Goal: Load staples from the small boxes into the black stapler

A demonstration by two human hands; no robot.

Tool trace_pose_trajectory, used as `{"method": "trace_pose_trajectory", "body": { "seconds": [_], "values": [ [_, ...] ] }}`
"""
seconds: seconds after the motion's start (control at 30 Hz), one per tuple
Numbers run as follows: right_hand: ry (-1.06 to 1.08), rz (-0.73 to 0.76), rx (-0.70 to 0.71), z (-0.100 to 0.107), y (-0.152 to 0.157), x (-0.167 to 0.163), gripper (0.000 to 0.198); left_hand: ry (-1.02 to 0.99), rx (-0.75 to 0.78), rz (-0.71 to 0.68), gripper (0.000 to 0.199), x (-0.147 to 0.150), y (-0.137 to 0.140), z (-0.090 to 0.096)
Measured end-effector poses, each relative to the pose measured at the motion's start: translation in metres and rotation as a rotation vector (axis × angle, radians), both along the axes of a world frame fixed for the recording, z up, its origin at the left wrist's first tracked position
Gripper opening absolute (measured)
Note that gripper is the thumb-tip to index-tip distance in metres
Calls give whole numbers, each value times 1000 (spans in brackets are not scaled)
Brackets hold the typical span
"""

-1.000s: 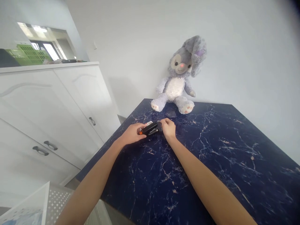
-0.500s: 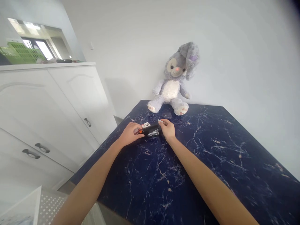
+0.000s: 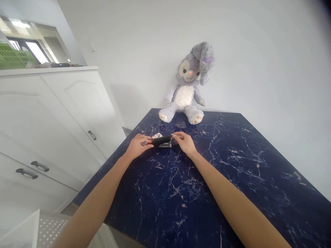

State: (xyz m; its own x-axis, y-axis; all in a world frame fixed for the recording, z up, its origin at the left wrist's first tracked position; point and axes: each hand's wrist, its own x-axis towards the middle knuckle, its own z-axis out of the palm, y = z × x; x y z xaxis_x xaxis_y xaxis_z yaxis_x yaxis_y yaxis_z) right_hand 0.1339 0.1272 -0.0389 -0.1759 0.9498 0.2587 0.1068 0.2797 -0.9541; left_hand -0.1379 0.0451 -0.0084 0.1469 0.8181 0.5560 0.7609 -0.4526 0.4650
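Note:
A black stapler (image 3: 161, 140) lies on the dark blue marbled table, its upper arm apart from the shiny metal part below. My left hand (image 3: 138, 144) is closed round its left end, where a bit of orange shows by the fingertips. At the stapler's right end, my right hand (image 3: 184, 142) pinches a small pale grey strip (image 3: 172, 135) that looks like a row of staples; the fingers hide most of it. Just behind the stapler sits a small white printed box (image 3: 157, 135), partly covered.
A grey plush rabbit (image 3: 184, 93) sits against the wall at the back of the table (image 3: 207, 193). White cabinets (image 3: 69, 131) stand on the left, with a green basket (image 3: 12, 57) on top. A white perforated bin (image 3: 49, 227) is at the lower left.
My right hand has brought the small strip lower and closer to the stapler's right end. The left hand keeps its hold on the stapler. The whole view has shifted slightly.

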Motion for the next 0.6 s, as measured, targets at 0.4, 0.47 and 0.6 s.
{"method": "trace_pose_trajectory", "body": {
  "seconds": [0.4,0.47,0.6],
  "values": [
    [-144,-110,194,15,-21,1,31,113,5,26,23,3,-7,0],
    [-201,-80,221,14,-19,3,28,155,13,32,21,4,-8,0],
    [-150,-58,150,10,-10,7,26,181,30,23,24,4,-8,1]
  ]
}}
